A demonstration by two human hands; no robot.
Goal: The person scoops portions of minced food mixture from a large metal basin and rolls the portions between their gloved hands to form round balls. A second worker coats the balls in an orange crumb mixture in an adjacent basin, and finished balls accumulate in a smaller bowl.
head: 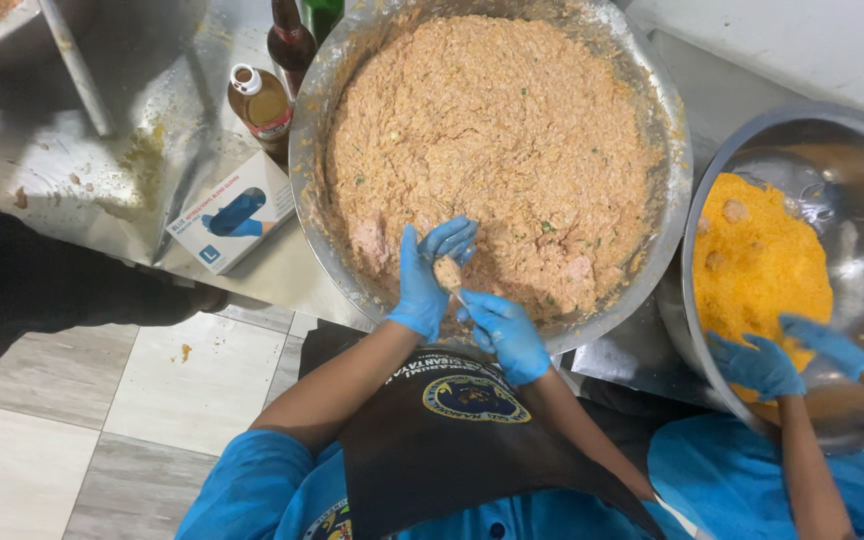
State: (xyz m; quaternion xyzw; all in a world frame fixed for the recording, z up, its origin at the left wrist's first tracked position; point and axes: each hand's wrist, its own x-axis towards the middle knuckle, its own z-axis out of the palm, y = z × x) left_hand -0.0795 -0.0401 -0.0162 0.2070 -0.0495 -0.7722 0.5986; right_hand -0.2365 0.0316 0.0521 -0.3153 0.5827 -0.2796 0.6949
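Blue-gloved hands shaping a lump of coarse orange-pink mince over a wide steel bowl

The left hand in a thin blue glove curls its fingers around a small rough ball of orange-pink mixture, while the right hand, gloved alike, sits just beside it with fingers bent inward, touching the ball's lower edge; both hover at the near rim of the large round dented steel bowl, filled with grainy, flecked paste. To the right, a co-worker's blue-gloved hands rest in a second shiny steel bowl of bright yellow crumbs. A flat cardboard glove box and glass bottles stand on the smeared steel counter
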